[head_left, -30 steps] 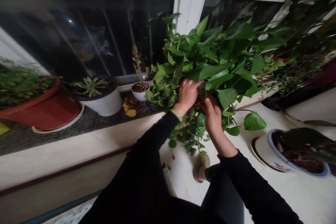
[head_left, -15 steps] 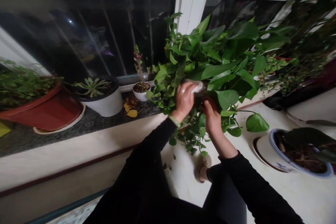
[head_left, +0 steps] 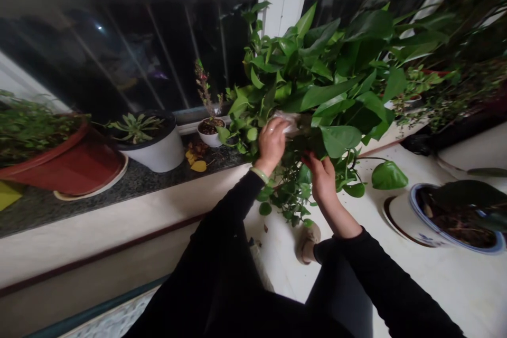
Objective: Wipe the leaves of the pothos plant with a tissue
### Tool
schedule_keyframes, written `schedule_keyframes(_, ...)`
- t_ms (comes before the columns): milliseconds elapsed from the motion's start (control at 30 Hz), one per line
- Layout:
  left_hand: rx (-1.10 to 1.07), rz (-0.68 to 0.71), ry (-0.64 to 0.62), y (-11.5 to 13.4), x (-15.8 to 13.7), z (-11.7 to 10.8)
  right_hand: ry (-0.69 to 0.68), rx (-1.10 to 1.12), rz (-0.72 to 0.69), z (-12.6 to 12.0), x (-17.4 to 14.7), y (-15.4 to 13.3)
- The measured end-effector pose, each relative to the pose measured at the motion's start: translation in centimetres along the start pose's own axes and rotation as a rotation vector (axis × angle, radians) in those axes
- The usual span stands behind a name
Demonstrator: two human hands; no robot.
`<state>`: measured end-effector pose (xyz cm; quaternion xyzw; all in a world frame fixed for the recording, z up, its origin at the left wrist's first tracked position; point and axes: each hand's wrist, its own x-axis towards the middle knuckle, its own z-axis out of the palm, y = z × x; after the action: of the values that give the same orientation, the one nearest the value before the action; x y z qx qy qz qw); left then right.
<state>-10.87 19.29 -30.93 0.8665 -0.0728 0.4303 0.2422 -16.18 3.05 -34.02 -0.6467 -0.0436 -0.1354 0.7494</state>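
A white tissue (head_left: 290, 122) is in my left hand (head_left: 272, 143), whose fingers are closed on it among the leaves. My right hand (head_left: 322, 177) is beside it, fingers bent together at the underside of a large leaf (head_left: 341, 140). What those fingertips hold is hidden by the foliage. Both hands are inside a big leafy green pothos plant (head_left: 328, 100) in front of the window. Smaller trailing stems (head_left: 291, 195) hang below and between my hands. The plant's pot is covered by leaves.
On the dark stone sill (head_left: 158, 187) stand a red-brown pot (head_left: 95, 161), a white pot with a succulent (head_left: 160, 153) and a small white pot (head_left: 212, 139). Yellow fallen leaves (head_left: 198, 166) lie there. A blue-rimmed pot (head_left: 420, 216) stands on the floor at right.
My left hand has moved slightly left with the tissue, away from the large leaf. The right hand stays near the same leaf. The view has shifted a little.
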Motion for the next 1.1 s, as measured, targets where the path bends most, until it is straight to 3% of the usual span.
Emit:
schedule_keyframes(67,0.021,0.012,-0.042,1.4,-0.4,1.1,-0.001,0.032,0.015,0.4,-0.4,-0.2)
schedule_keyframes(200,-0.023,0.119,-0.292,4.0,-2.2,3.2,0.031,0.058,0.057,0.2,-1.5,0.0)
schedule_keyframes(267,-0.032,0.084,-0.318,4.4,-3.1,3.3,0.072,0.078,0.096,-0.4,-2.0,0.4)
schedule_keyframes(500,-0.012,0.006,-0.098,2.7,-2.3,0.6,0.073,0.070,0.126,-1.3,-2.8,1.6)
schedule_keyframes(667,0.011,0.052,-0.109,1.1,-1.8,1.0,0.026,0.066,0.159,-0.7,-3.4,2.0)
schedule_keyframes(833,-0.045,-0.195,0.109,-1.3,-1.6,1.6,0.045,0.071,0.217,-1.4,-3.9,2.2)
schedule_keyframes(933,-0.038,-0.288,0.136,-0.7,-1.5,2.0,0.035,0.076,0.220,-1.4,-3.9,2.3)
schedule_keyframes(1100,-0.073,-0.121,0.059,2.0,-3.4,2.9,0.000,0.079,0.211,-1.1,-4.1,3.0)
